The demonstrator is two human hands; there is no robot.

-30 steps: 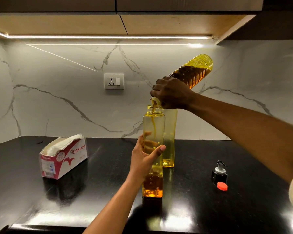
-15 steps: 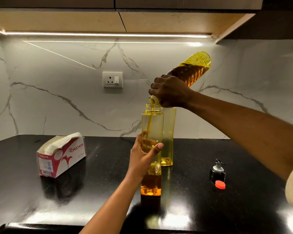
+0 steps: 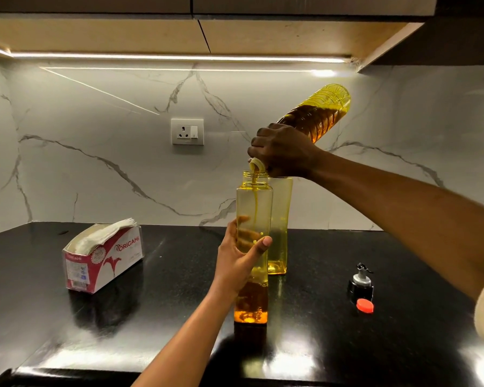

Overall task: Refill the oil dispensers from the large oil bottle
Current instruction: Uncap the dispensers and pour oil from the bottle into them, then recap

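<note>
Mid-pour: right grip (image 3: pixel 284 152) is wrapping the tilted large oil bottle (image 3: pixel 319 115), streaming oil into the front dispenser (image 3: pixel 253 208) on the bench (image 3: pixel 179 303), with left grip (image 3: pixel 241 255) curling round its middle. Level's looking low, so probably more pouring, then the rear dispenser (image 3: pixel 280 219).

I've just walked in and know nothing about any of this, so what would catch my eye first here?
At centre, the right hand tips the large oil bottle so that a thin amber stream falls into the open front dispenser. The left hand grips this dispenser on the black counter. A second dispenser stands just behind. A tissue box lies at left, and a pourer cap and red cap at right.
</note>
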